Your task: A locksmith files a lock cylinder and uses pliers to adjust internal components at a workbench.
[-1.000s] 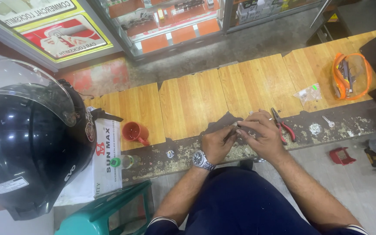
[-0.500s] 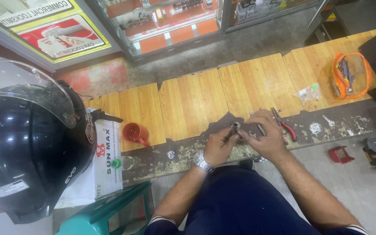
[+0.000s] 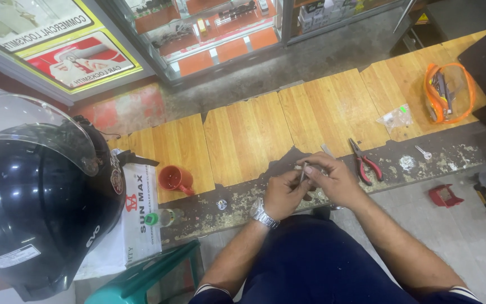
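My left hand (image 3: 284, 194), a metal watch on its wrist, and my right hand (image 3: 333, 179) meet over the worn front edge of a wooden counter (image 3: 243, 135). Together they pinch a small slim metal piece (image 3: 302, 170) that stands up between the fingertips; what it is I cannot tell. Both hands are closed around it. Red-handled pliers (image 3: 367, 160) lie on the counter just right of my right hand.
A black helmet (image 3: 35, 202) with a clear visor fills the left. A red cup (image 3: 174, 179), a white box (image 3: 140, 211), an orange-rimmed clear pouch (image 3: 448, 93), a small plastic bag (image 3: 396, 118), a loose key (image 3: 423, 152) and a glass display case (image 3: 215, 28) are about. A green stool (image 3: 147, 273) stands below.
Both hands have lifted slightly off the counter edge, and the small metal piece now stands more upright between the fingers. Everything else has stayed put.
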